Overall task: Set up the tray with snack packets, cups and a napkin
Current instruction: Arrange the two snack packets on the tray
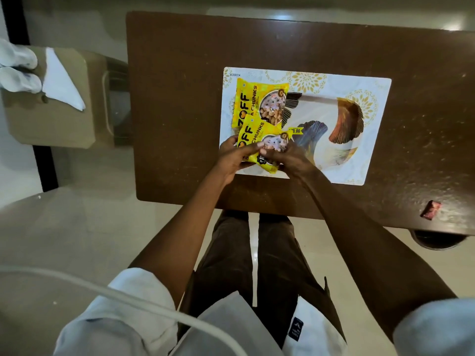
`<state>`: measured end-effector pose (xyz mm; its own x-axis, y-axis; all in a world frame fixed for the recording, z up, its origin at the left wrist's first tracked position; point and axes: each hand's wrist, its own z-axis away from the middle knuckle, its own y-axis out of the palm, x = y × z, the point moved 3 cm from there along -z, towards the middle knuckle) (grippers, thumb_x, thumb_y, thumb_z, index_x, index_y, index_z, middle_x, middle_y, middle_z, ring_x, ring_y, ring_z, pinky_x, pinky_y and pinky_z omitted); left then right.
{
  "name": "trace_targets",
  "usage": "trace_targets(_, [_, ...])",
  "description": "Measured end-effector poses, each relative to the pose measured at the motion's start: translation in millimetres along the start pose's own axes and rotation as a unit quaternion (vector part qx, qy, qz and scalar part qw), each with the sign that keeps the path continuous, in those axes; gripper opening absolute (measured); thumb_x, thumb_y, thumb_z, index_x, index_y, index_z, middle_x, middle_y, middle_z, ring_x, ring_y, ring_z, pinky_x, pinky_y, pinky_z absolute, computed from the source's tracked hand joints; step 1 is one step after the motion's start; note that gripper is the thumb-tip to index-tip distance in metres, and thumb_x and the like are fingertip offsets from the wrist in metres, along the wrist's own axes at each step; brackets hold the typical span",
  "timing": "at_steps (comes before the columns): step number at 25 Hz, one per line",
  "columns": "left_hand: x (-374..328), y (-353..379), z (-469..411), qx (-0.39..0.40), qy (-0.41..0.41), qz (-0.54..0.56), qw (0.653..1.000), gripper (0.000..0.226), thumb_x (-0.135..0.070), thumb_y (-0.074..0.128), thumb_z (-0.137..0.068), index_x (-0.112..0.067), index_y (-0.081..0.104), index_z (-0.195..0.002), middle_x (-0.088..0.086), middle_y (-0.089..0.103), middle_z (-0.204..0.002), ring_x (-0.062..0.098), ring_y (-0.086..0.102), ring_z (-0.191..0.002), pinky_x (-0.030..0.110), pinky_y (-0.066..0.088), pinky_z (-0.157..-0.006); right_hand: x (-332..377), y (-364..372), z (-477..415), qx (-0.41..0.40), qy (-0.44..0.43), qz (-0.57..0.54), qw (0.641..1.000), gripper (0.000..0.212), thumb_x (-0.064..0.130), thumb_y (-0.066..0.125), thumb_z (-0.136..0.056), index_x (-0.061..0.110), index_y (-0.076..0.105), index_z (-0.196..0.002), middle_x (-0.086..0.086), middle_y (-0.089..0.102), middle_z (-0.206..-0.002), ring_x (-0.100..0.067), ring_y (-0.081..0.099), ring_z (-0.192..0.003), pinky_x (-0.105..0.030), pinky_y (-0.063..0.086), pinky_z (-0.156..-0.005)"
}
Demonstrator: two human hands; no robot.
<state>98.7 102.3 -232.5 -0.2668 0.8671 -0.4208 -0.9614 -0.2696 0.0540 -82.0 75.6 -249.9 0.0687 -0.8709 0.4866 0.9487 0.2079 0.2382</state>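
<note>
Both hands are on one yellow snack packet point(266, 140) at the near left corner of the tray point(371, 140). The left hand point(232, 156) curls its fingers round the packet's left side, and the right hand point(291, 159) pinches its right side. The packet's far end overlaps a second yellow packet point(257, 102), which lies flat on the tray just beyond it. The rest of the tray, white with gold and dark fan patterns, lies to the right of the packets.

A small reddish wrapper point(430, 209) lies on the desk point(180, 98) near its front right edge, well apart from the tray. Left of the desk, on a beige stand point(51, 124), lies a folded white napkin point(63, 78); two white cups point(18, 69) sit just beside it at the picture's edge. A white cable point(128, 296) crosses the lower left, close to the camera, over the left sleeve.

The desk is dark brown, scuffed and speckled towards the right. The floor point(90, 227) is pale and glossy, and the person stands at the desk's near edge.
</note>
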Motion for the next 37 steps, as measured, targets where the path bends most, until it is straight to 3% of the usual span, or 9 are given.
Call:
trace_targets(2, [-1.0,-5.9,-4.7,0.005,-0.007,-0.036,0.999,0.052,-0.024,0.092,-0.074,-0.019,0.071,-0.121,-0.002,0.082,-0.106,0.014,0.079,-0.094,0.027,0.063,-0.067,0.3,-0.6,0.2,0.007,0.006,0.008,1.000,0.039,0.038,0.088,-0.078,0.013,0.076,-0.105,-0.011,0.075,-0.089,-0.022,0.071,-0.077,-0.036,0.057,-0.080])
trace_targets(7, [2.7,-21.3,-10.1,0.001,-0.014,-0.062,0.998,0.024,-0.029,0.092,-0.075,-0.019,0.079,-0.093,-0.004,0.082,-0.087,0.003,0.077,-0.073,0.022,0.060,-0.061,11.1,-2.1,-10.7,0.042,0.042,0.044,0.997,0.026,0.009,0.083,-0.082,0.002,0.073,-0.106,-0.010,0.078,-0.087,-0.017,0.075,-0.069,-0.031,0.060,-0.065])
trace_targets(10, [0.3,-27.4,-13.8,-0.030,0.021,-0.098,0.995,0.021,-0.029,0.090,-0.077,-0.017,0.079,-0.090,-0.009,0.079,-0.074,-0.002,0.068,-0.060,0.019,0.056,-0.056,23.0,2.0,-21.4,-0.011,0.021,0.157,0.987,0.021,0.006,0.084,-0.083,0.015,0.071,-0.096,0.000,0.077,-0.084,-0.006,0.075,-0.064,-0.024,0.058,-0.058])
trace_targets(13, [-4.3,-23.6,-19.0,-0.085,0.045,-0.107,0.990,0.030,-0.023,0.091,-0.077,-0.002,0.078,-0.094,0.011,0.081,-0.087,0.011,0.069,-0.068,0.033,0.059,-0.066,25.2,1.1,-26.9,-0.091,-0.009,0.147,0.985,0.031,0.010,0.088,-0.079,0.015,0.066,-0.101,0.001,0.073,-0.086,-0.006,0.072,-0.060,-0.022,0.056,-0.048])
trace_targets(17, [-6.5,-22.3,-21.7,-0.156,0.072,-0.136,0.976,0.034,-0.023,0.093,-0.073,-0.003,0.071,-0.088,0.011,0.072,-0.081,0.016,0.063,-0.065,0.032,0.053,-0.063,4.1,3.7,-22.6,-0.191,-0.028,0.087,0.977,0.036,0.014,0.083,-0.086,0.005,0.061,-0.113,-0.010,0.070,-0.098,-0.023,0.072,-0.082,-0.037,0.061,-0.065])
trace_targets(20, [0.4,-23.1,-17.0,-0.165,0.080,-0.110,0.977,0.044,-0.021,0.089,-0.080,0.002,0.067,-0.110,0.009,0.070,-0.088,0.016,0.065,-0.068,0.028,0.053,-0.062,-3.5,-4.6,-17.9,-0.229,-0.056,0.093,0.967,0.021,0.011,0.076,-0.092,0.007,0.064,-0.107,-0.020,0.072,-0.103,-0.038,0.073,-0.097,-0.052,0.062,-0.078])
trace_targets(28, [-4.1,-22.5,-26.2,-0.150,0.079,-0.118,0.978,0.043,-0.013,0.086,-0.083,0.004,0.065,-0.116,0.010,0.071,-0.086,0.012,0.065,-0.061,0.020,0.048,-0.050,1.6,-12.1,-23.3,-0.263,-0.046,0.132,0.955,0.036,0.018,0.082,-0.088,0.000,0.067,-0.116,-0.018,0.075,-0.102,-0.036,0.074,-0.089,-0.055,0.063,-0.078])
trace_targets(34, [4.5,-25.7,-20.5,-0.156,0.071,-0.107,0.979,0.042,-0.009,0.083,-0.084,-0.003,0.066,-0.122,0.012,0.070,-0.092,0.018,0.069,-0.072,0.029,0.053,-0.062,-7.9,-11.6,-16.4,-0.261,-0.040,0.136,0.955,0.038,0.005,0.079,-0.088,-0.005,0.059,-0.120,-0.029,0.069,-0.105,-0.046,0.070,-0.099,-0.062,0.058,-0.083])
trace_targets(37, [-9.8,-26.9,-19.6,-0.172,0.101,-0.129,0.971,0.056,-0.005,0.084,-0.082,-0.006,0.061,-0.132,0.015,0.068,-0.105,0.022,0.068,-0.088,0.037,0.060,-0.072,3.6,-7.2,-15.6,-0.267,-0.065,0.161,0.948,0.048,0.007,0.083,-0.084,-0.001,0.057,-0.123,-0.016,0.063,-0.100,-0.030,0.065,-0.091,-0.053,0.059,-0.085])
